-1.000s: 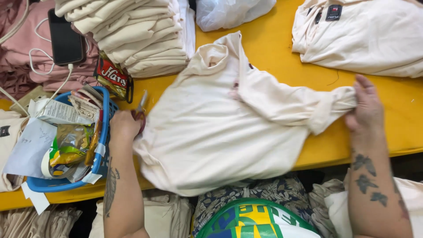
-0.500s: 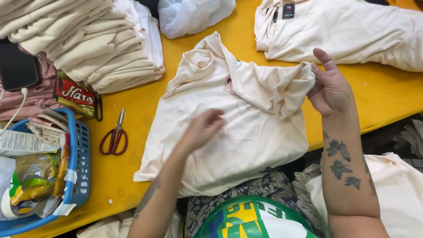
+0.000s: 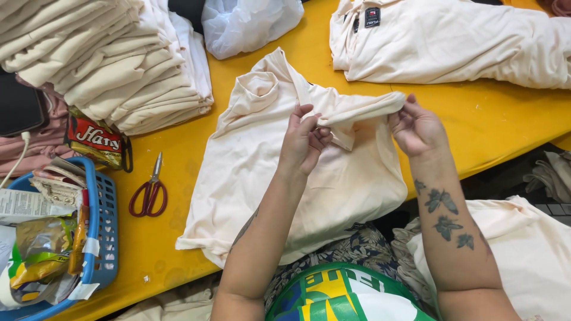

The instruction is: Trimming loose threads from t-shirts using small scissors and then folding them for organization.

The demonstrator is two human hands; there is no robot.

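1. The bench (image 3: 493,128) is bright yellow and crowded with cloth; nothing of the room shows beyond its near edge, where more pale fabric hangs.
2. A cream shirt (image 3: 262,178) lies flat at the bench's middle, collar away from the person, hem reaching the near edge.
3. The left hand (image 3: 304,139) is pinched shut on the shirt's folded sleeve, fingers curled over the fabric near the shirt's middle.
4. The right hand (image 3: 416,126) is clamped on the same sleeve at its outer end, thumb and fingertips together, lifting it just off the shirt.
5. The sleeve stretches taut between both hands.
6. A stack (image 3: 107,59) of folded cream garments sits at the far left, well apart from the hands.
7. Red scissors (image 3: 150,191) lie on the bench just left of the shirt, not touching it.
8. A blue basket (image 3: 101,238) of packets stands at the left edge.
9. Another cream garment (image 3: 452,41) lies at the far right, and a clear bag (image 3: 250,24) beside it.
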